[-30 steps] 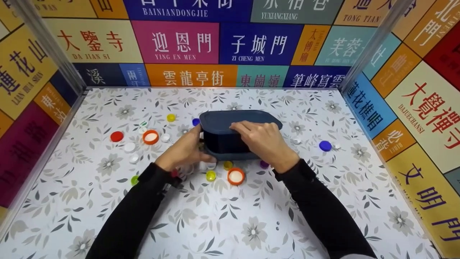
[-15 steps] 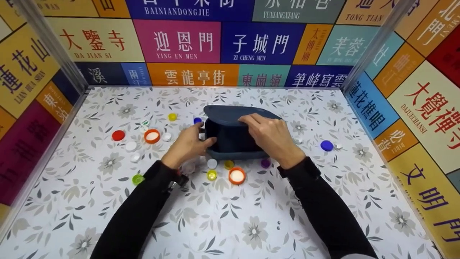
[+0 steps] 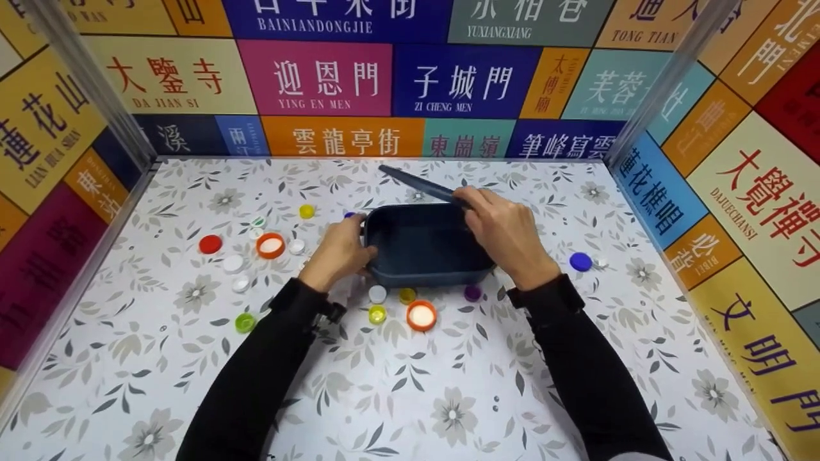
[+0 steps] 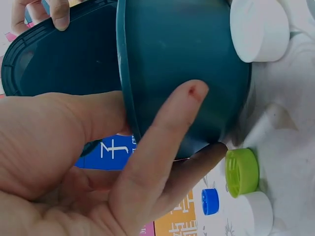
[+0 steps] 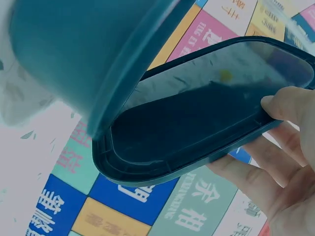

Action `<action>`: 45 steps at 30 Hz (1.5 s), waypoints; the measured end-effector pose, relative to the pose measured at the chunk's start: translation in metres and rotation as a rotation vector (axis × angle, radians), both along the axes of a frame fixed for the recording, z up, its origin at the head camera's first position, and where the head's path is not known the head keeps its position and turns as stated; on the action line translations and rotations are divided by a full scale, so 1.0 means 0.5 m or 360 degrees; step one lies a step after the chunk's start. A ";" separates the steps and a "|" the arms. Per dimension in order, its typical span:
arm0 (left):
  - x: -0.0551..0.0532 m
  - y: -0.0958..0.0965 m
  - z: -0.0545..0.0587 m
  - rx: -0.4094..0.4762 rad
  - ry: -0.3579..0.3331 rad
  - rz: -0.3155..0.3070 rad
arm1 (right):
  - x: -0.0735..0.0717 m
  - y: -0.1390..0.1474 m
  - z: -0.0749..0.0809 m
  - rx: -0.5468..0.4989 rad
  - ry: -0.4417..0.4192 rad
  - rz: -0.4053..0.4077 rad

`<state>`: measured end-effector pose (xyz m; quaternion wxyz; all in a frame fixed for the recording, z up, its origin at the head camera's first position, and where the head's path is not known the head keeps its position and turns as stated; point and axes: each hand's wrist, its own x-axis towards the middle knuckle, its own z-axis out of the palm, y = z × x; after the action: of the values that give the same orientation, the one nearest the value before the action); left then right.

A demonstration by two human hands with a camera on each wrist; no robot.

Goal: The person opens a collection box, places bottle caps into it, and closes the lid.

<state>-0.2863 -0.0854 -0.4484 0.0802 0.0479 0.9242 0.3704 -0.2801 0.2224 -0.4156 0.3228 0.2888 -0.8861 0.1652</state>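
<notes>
A dark blue-green rectangular box (image 3: 429,280) with rounded corners stands uncovered on the table; its inside looks dark and bare. At its left end my left hand (image 3: 336,253) grips the wall, thumb over the rim and fingers along the outside, as the left wrist view of the box (image 4: 187,49) shows. My right hand (image 3: 506,234) holds the matching lid (image 3: 416,182) by its edge, tilted above the back of the box. In the right wrist view the thumb lies on the inner face of the lid (image 5: 197,132), with fingers behind it.
Bottle caps lie around the box: an orange one (image 3: 421,315), a yellow one (image 3: 377,314) and a purple one (image 3: 473,292) in front, a red one (image 3: 210,244) and a green one (image 3: 245,322) left, a blue one (image 3: 581,261) right. Printed panels (image 3: 314,77) wall the table.
The lid has come off the box, lifted from its front edge and swung up and back by my right hand. My left hand has stayed at the box's left end.
</notes>
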 end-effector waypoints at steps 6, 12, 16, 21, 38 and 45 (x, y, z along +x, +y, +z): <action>0.000 0.004 0.002 0.0042 -0.0010 0.0018 | -0.030 0.038 -0.005 -0.0257 -0.0026 0.0003; -0.001 0.004 -0.004 0.0044 0.0011 0.0024 | -0.054 0.079 -0.019 -0.0622 -0.0100 -0.0055; -0.001 -0.001 -0.007 0.0036 0.0051 0.0005 | -0.064 0.098 -0.031 -0.0820 -0.0118 -0.0159; -0.002 -0.005 -0.007 0.0009 0.0055 -0.0005 | -0.080 0.121 -0.043 -0.1035 -0.0181 -0.0286; -0.008 0.001 -0.010 -0.0008 0.0028 0.0021 | -0.136 0.206 -0.088 -0.1628 -0.0793 -0.0697; -0.010 -0.003 -0.013 -0.0017 0.0047 0.0022 | -0.155 0.227 -0.104 -0.2337 -0.1202 -0.0531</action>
<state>-0.2912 -0.0870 -0.4550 0.0643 0.0465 0.9275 0.3652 -0.3574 0.3361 -0.4676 0.1307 -0.2040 -0.6331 0.7352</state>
